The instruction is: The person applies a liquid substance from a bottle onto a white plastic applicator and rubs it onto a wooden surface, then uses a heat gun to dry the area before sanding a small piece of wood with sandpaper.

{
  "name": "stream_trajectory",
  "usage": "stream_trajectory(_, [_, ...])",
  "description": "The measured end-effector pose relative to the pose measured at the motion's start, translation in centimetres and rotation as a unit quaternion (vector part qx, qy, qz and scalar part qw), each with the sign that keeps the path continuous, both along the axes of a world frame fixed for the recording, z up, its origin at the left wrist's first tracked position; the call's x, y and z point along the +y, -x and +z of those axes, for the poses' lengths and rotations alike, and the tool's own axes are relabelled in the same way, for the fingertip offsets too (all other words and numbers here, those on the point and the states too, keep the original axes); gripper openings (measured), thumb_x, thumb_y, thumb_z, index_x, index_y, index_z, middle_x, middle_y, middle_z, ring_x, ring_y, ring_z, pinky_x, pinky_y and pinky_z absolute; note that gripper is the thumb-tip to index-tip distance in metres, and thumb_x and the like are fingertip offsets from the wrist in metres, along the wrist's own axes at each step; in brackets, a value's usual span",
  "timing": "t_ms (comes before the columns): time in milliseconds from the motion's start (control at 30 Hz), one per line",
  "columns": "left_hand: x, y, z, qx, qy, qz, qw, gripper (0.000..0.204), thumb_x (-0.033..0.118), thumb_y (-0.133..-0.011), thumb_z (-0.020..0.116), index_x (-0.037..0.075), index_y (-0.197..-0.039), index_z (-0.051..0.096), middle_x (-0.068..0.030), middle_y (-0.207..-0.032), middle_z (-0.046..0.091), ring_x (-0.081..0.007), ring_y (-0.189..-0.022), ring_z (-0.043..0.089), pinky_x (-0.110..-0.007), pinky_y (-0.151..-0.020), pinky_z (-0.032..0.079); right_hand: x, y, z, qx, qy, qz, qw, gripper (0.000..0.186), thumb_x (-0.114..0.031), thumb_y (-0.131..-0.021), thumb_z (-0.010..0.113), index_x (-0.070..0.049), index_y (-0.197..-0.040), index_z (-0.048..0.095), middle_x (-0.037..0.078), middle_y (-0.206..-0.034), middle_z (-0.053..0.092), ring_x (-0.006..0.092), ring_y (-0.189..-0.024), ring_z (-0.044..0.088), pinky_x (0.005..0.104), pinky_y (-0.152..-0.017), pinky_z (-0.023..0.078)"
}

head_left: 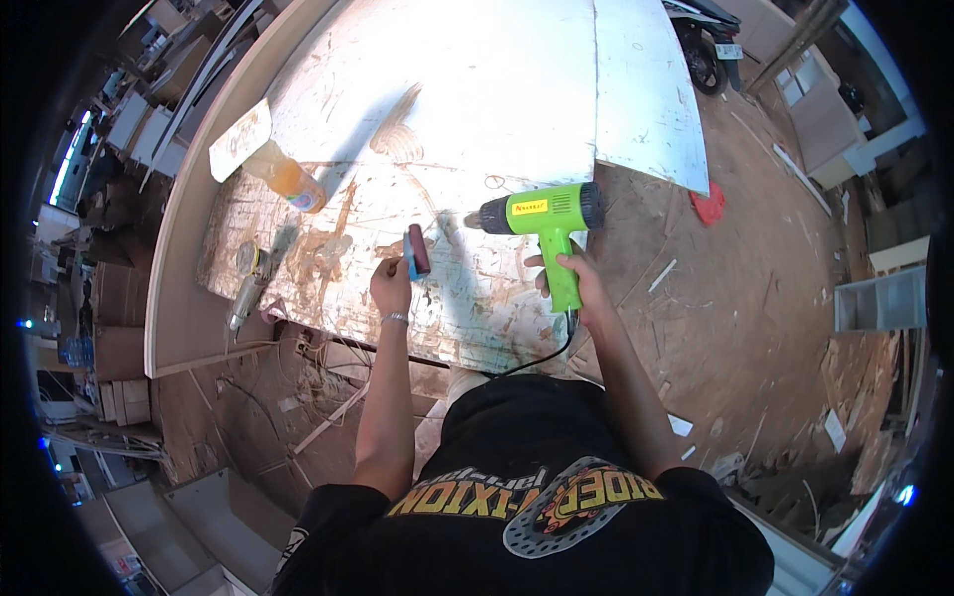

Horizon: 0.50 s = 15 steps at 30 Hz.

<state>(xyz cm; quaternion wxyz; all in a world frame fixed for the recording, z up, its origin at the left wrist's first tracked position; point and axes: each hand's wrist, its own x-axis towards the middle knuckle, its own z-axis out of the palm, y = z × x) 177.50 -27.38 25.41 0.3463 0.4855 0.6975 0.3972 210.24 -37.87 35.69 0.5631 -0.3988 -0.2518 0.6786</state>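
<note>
My right hand [574,278] grips a green and black heat gun [532,209] by its handle, its nozzle pointing left over the scuffed white worktop [497,99]. A black cord runs down from the handle. To the left of the nozzle, my left hand [391,283] pinches a small blue piece [413,263] with a dark red bar [418,248] beside it; exactly what this is I cannot tell. Farther left lie a metal-and-yellow power tool [248,283] and a plastic container of orange substance [296,187], with a white scrap [239,139] over one end.
A pale board [169,308] stands along the worktop's left edge. Cables dangle below the front edge. To the right, wood scraps and a red bag [708,205] lie on the dirt-covered floor [715,348], near a parked scooter [711,55] and a white cabinet [874,303].
</note>
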Motion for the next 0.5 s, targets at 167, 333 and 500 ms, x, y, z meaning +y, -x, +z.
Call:
stream_trajectory(167, [-2.8, 2.6, 0.5, -0.055, 0.028, -0.014, 0.998, 0.025, 0.018, -0.092, 0.065, -0.003, -0.104, 0.069, -0.0084, -0.088, 0.070, -0.0141, -0.076, 0.065, -0.028, -0.065, 0.051, 2.1, -2.0, -6.9, 0.221, 0.041, -0.039, 0.974, 0.055, -0.026, -0.091, 0.054, -0.003, -0.139, 0.045, 0.016, -0.133, 0.060, 0.0218, -0.101, 0.061, 0.0348, -0.074, 0.055])
stream_trajectory(333, [-5.9, 4.8, 3.3, -0.032, 0.069, -0.002, 0.997, 0.024, 0.020, -0.092, 0.064, 0.000, -0.104, 0.071, -0.0054, -0.084, 0.069, -0.0122, -0.073, 0.063, -0.027, -0.061, 0.049, 3.5, -1.4, -11.4, 0.236, 0.038, -0.105, 0.965, 0.053, -0.019, -0.089, 0.060, -0.006, -0.139, 0.046, 0.015, -0.138, 0.056, 0.0205, -0.097, 0.061, 0.0364, -0.077, 0.053])
stream_trajectory(500, [-8.0, 5.4, 6.3, -0.023, 0.107, 0.016, 0.994, 0.020, 0.020, -0.093, 0.065, 0.002, -0.102, 0.070, -0.0021, -0.081, 0.067, -0.0084, -0.070, 0.060, -0.024, -0.060, 0.047, 3.5, 0.0, -13.2, 0.280, 0.002, -0.123, 0.952, 0.056, -0.015, -0.090, 0.059, -0.009, -0.143, 0.042, 0.011, -0.145, 0.050, 0.0215, -0.104, 0.059, 0.0402, -0.082, 0.052])
